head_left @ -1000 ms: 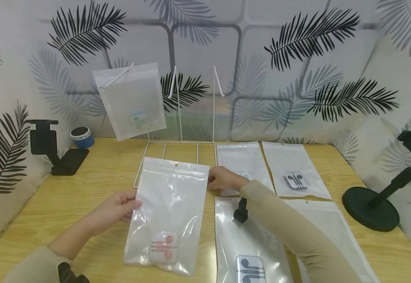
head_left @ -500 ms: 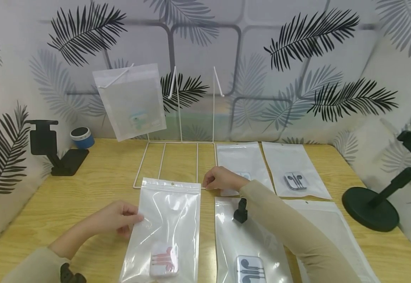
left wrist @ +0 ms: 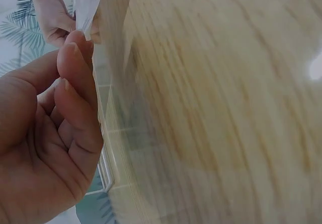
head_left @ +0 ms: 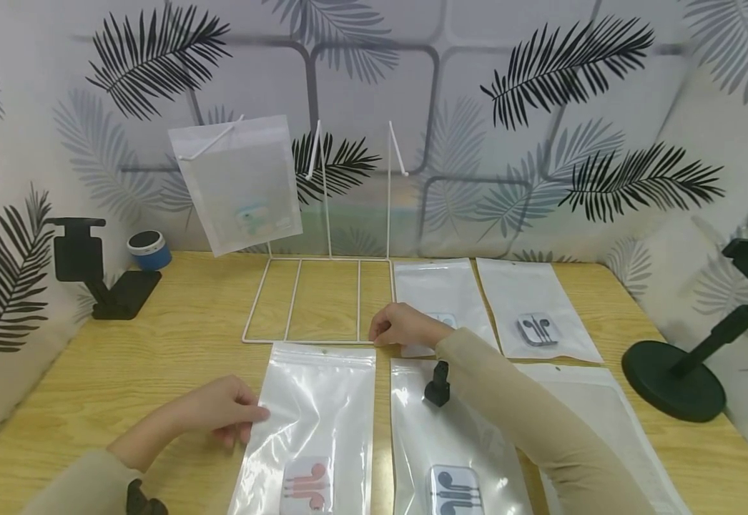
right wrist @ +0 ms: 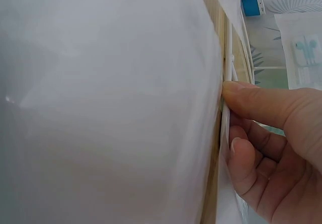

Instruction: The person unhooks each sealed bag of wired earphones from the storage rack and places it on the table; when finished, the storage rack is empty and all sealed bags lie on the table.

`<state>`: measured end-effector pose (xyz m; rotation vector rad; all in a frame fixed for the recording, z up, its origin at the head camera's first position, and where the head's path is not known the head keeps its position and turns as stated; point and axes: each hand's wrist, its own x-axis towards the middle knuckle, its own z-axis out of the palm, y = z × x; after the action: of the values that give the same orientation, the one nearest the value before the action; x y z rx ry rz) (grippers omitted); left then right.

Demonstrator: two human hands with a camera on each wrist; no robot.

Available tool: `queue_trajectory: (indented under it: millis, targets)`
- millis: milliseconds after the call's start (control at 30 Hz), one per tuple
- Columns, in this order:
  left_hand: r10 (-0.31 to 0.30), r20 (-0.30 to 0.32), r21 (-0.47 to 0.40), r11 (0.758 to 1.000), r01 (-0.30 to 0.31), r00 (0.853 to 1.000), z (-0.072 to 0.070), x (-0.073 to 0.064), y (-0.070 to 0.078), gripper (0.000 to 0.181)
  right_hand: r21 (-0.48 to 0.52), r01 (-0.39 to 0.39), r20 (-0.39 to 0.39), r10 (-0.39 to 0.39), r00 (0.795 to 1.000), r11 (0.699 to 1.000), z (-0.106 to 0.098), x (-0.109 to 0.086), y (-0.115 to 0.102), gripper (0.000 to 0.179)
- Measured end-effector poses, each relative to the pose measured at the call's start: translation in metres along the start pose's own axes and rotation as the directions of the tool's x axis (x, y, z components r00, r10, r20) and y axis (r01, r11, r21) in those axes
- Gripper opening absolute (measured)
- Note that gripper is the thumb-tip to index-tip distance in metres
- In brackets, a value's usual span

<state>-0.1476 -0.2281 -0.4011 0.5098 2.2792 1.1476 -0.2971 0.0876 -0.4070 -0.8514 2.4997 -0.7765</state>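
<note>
At the front of the table, a clear-fronted zip pouch (head_left: 319,408) with a pink earphone set (head_left: 307,488) in a square case lies just in front of the white wire rack (head_left: 358,300). My left hand (head_left: 229,413) pinches its left edge between thumb and fingers; in the left wrist view the fingertips (left wrist: 75,58) meet at the film. My right hand (head_left: 402,325) is at the rack's front right corner. In the right wrist view its thumb (right wrist: 251,95) presses on the white wire with the fingers curled below. Another pouch (head_left: 235,179) hangs from the rack's left hook.
Right of the rack lie several more pouches, including one with dark earphones (head_left: 541,307) and one under my right forearm (head_left: 412,422). A black stand (head_left: 676,379) is at the right, another stand (head_left: 116,297) at the left beside a blue speaker (head_left: 149,250).
The pouch with pink earphones has come down off the rack's front edge toward me. My left hand has lowered with it; the right hand has shifted slightly left, now at the rack corner.
</note>
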Motion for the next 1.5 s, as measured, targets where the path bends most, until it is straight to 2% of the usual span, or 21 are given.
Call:
queue_trajectory:
  millis: [300,567,967,1100,1233,1367,1500]
  targets:
    - [0.003,0.027,0.02,1.0,-0.003,1.0,0.001,0.001,-0.003,0.035,0.004,-0.017,0.004,0.017,1.0,1.0,0.001,0.0,-0.001,0.004]
    - [-0.01,0.055,0.021,1.0,0.009,0.998,0.0,-0.002,-0.004,0.037,-0.005,-0.002,0.0,0.002,1.0,1.0,0.0,0.0,-0.001,0.005]
    - [-0.049,0.055,0.004,0.999,0.049,0.997,-0.003,-0.003,-0.007,0.035,0.009,-0.024,0.003,0.024,1.0,1.0,0.0,0.0,0.0,0.005]
    - [-0.025,0.07,0.0,1.0,0.025,0.997,-0.012,-0.003,-0.006,0.033,0.007,-0.022,0.005,0.022,1.0,1.0,0.0,0.001,0.0,0.005]
    - [0.0,0.068,0.011,1.0,-0.001,0.998,-0.027,-0.001,-0.004,0.029,0.002,-0.007,0.004,0.007,1.0,1.0,0.0,0.001,0.001,0.005]
    - [0.017,0.005,0.026,1.0,-0.018,1.0,-0.048,-0.002,0.001,0.026,0.005,-0.004,0.005,0.004,1.0,1.0,0.0,0.002,0.002,0.005]
    - [0.05,-0.107,0.061,0.997,-0.044,0.993,-0.07,-0.004,0.008,0.034,0.009,-0.004,0.007,0.004,1.0,1.0,0.0,0.001,0.001,0.005]
